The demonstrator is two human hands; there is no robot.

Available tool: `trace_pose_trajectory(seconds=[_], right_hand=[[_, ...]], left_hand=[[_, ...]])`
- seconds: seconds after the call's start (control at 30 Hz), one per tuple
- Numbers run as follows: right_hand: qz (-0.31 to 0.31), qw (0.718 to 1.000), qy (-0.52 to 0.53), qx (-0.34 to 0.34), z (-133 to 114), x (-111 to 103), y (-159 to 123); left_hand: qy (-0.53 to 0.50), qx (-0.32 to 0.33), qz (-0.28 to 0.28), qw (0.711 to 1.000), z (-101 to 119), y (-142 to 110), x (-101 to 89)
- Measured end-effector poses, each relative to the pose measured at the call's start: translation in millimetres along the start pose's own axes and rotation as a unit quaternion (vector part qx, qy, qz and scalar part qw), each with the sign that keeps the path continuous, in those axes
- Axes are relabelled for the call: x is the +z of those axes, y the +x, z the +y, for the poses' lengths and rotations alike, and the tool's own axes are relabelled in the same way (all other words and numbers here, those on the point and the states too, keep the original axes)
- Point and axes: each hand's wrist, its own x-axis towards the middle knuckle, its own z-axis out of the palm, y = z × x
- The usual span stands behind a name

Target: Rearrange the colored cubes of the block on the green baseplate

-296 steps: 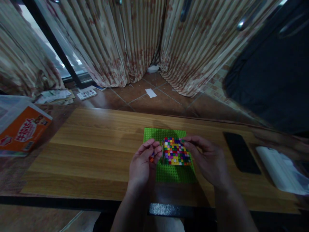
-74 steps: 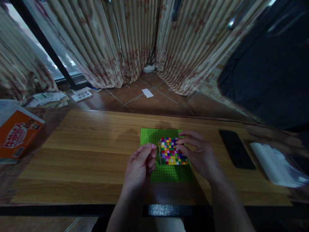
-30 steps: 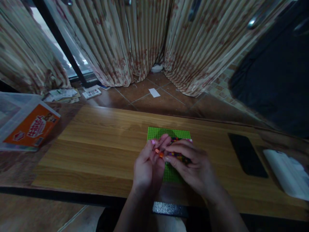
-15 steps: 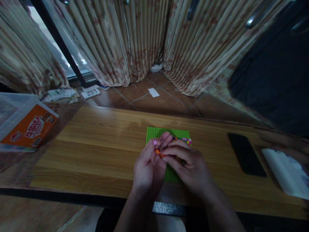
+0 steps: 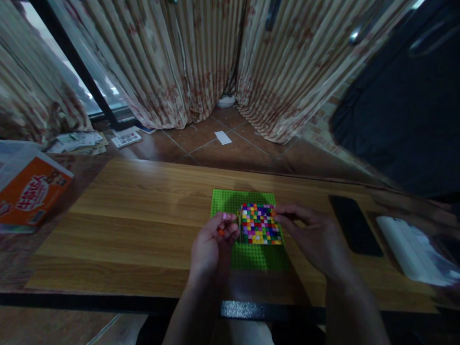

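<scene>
A green studded baseplate point(image 5: 251, 258) lies on the wooden table. On it stands a block built of many small coloured toy bricks point(image 5: 260, 224), packed tightly in rows. My right hand point(image 5: 316, 235) pinches a small orange brick point(image 5: 274, 212) at the block's upper right corner; whether it is seated there I cannot tell. Left of the block, my left hand point(image 5: 212, 244) is half curled, palm up. It holds a pink brick point(image 5: 224, 216) by the fingertips and an orange brick point(image 5: 221, 232) against the fingers.
To the right lie a black phone point(image 5: 355, 225) and a white packet point(image 5: 406, 249), with a blurred person's arm point(image 5: 413, 206) beyond. A clear box with an orange label point(image 5: 36, 191) stands at far left. Papers point(image 5: 79, 141) lie on the floor by the curtains point(image 5: 201, 62).
My right hand has left my left palm and moved right to the block's upper right corner with an orange brick. The block is now uncovered. The view has shifted slightly right.
</scene>
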Motion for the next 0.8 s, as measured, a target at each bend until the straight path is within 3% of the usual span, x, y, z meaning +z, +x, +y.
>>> trace_pose_trajectory(seconds=[0.47, 0.8], right_hand=[[0.002, 0.997, -0.068, -0.027, -3, 17, 0], [0.011, 0.998, -0.062, 0.018, -3, 16, -1]], left_hand=[[0.004, -0.002, 0.000, 1.000, 0, 0, 0.8], [0.007, 0.001, -0.004, 1.000, 1, 1, 0.9]])
